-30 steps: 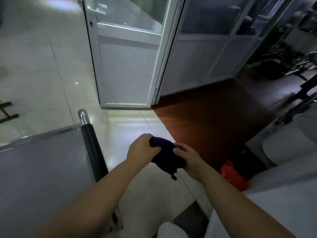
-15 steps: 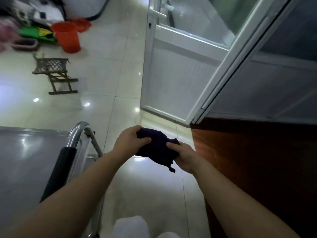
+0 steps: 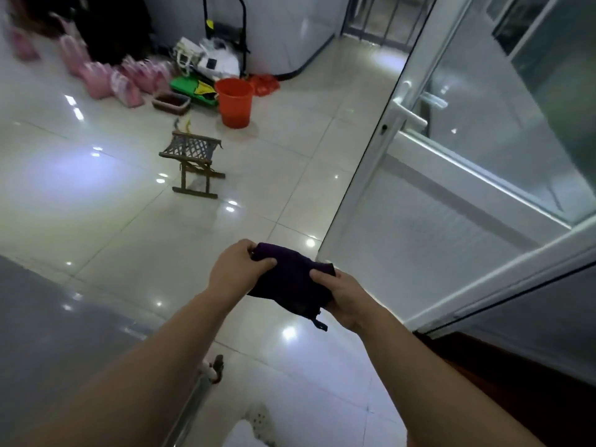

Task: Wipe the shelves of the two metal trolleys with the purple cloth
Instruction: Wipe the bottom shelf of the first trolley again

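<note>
Cloth [image 3: 288,280] (purple, bunched) stretches crosswise, left hand [image 3: 237,269] and right hand [image 3: 343,296] gripping its ends.

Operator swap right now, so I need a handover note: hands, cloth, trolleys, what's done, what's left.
Hands: the left hand holds one end of the purple cloth, fingers curled round it; the right hand pinches the other end.
Cloth: bunched, held in the air over the tiled floor, touching no shelf.
Trolleys: one grey metal shelf at lower left; the second trolley is out of view.
Done: cloth in hand; no wiping visible.
Left: wipe the shelves of both trolleys.
</note>
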Demonstrator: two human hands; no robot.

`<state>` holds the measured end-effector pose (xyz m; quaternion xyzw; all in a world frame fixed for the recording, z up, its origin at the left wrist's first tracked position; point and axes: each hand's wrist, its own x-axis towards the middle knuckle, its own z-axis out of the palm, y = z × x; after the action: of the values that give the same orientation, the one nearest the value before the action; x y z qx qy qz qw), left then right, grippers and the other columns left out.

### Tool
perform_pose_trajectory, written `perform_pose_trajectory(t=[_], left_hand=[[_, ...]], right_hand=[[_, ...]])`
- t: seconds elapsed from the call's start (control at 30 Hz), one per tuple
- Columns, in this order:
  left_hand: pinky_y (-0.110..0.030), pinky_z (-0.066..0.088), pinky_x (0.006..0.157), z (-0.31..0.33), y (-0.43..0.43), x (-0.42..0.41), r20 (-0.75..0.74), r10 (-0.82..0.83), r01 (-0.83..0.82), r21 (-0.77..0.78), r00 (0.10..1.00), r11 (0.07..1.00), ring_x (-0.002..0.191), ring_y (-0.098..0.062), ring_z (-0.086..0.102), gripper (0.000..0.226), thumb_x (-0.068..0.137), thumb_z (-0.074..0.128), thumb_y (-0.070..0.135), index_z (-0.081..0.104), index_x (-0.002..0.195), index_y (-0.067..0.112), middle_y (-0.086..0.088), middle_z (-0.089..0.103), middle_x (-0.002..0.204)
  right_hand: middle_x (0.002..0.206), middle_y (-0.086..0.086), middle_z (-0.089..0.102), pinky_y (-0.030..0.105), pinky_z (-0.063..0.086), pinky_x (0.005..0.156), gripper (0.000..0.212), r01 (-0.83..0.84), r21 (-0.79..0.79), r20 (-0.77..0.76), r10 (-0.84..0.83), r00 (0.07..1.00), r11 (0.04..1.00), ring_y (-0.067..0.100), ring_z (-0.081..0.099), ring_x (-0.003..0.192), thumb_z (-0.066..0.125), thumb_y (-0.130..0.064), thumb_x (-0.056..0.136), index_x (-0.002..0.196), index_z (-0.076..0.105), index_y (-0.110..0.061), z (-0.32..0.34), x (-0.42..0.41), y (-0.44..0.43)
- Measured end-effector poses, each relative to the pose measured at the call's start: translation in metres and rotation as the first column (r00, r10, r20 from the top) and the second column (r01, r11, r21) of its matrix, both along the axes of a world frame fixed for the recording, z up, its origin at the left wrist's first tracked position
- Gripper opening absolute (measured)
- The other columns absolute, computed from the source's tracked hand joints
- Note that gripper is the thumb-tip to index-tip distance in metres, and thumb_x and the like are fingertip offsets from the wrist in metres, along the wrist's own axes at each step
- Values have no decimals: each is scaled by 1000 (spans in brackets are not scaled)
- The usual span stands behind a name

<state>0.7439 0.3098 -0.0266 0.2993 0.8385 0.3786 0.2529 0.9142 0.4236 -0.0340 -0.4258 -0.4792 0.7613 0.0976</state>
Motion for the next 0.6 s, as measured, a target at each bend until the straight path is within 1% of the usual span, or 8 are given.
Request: perform_pose_trajectory(t=[0.07,0.13,0.2,0.27,0.33,0.43,0.53,0.6], left_hand=[[-34,51,74,5,19,-23,4,47,-47,-3,999,999,82,-18,61,30,82,68,35,59,100,12,-3,64,89],[-32,50,72,6,35,-47,15,88,-88,-11,996,996,82,-18,61,28,84,66,34,59,99,12,-2,64,89],[-34,52,73,3,46,-73,41,144,-143,-21,989,989,82,-19,62,27,85,65,35,59,99,12,-3,64,88],[-37,54,76,-4,55,-99,125,224,-226,-1,967,974,83,-19,63,25,85,65,34,60,98,12,-2,65,89],[-38,55,78,-11,65,-125,207,319,-329,17,925,944,84,-18,64,24,86,64,34,60,98,13,-1,66,90],[-38,55,80,-20,80,-168,255,450,-472,29,856,881,87,-18,64,25,88,62,36,61,99,14,-1,66,93],[-38,52,83,-28,86,-214,262,627,-653,16,734,757,86,-17,62,22,90,60,35,61,98,15,-1,65,92],[-38,51,83,-33,82,-239,276,720,-746,-20,636,666,82,-15,61,14,91,59,29,60,93,15,-4,65,92]], right_hand=[[108,12,71,45,49,95,20,-25,50,30,23,999,998,29,67,100,61,-17,92,111,65,-11,6,-30,26],[104,8,73,44,52,94,21,-51,85,56,46,997,995,27,68,99,62,-20,92,111,65,-13,10,-63,50],[103,8,73,41,54,90,23,-88,97,68,81,994,991,26,69,97,63,-22,91,113,65,-13,11,-98,71],[103,8,73,40,56,88,25,-127,91,68,122,990,988,26,69,96,65,-23,89,112,65,-13,7,-134,90],[103,8,73,39,57,84,23,-193,89,70,187,980,977,26,69,96,66,-24,89,110,66,-13,2,-173,109],[102,7,72,31,57,72,23,-307,110,85,299,950,945,23,69,93,66,-23,89,110,64,-14,-4,-235,138],[101,4,70,26,56,67,20,-428,179,122,412,903,886,19,67,92,68,-23,87,106,62,-16,-4,-299,172],[100,4,68,24,55,63,18,-499,233,168,471,866,834,19,66,90,70,-20,86,101,62,-16,-6,-340,195]])
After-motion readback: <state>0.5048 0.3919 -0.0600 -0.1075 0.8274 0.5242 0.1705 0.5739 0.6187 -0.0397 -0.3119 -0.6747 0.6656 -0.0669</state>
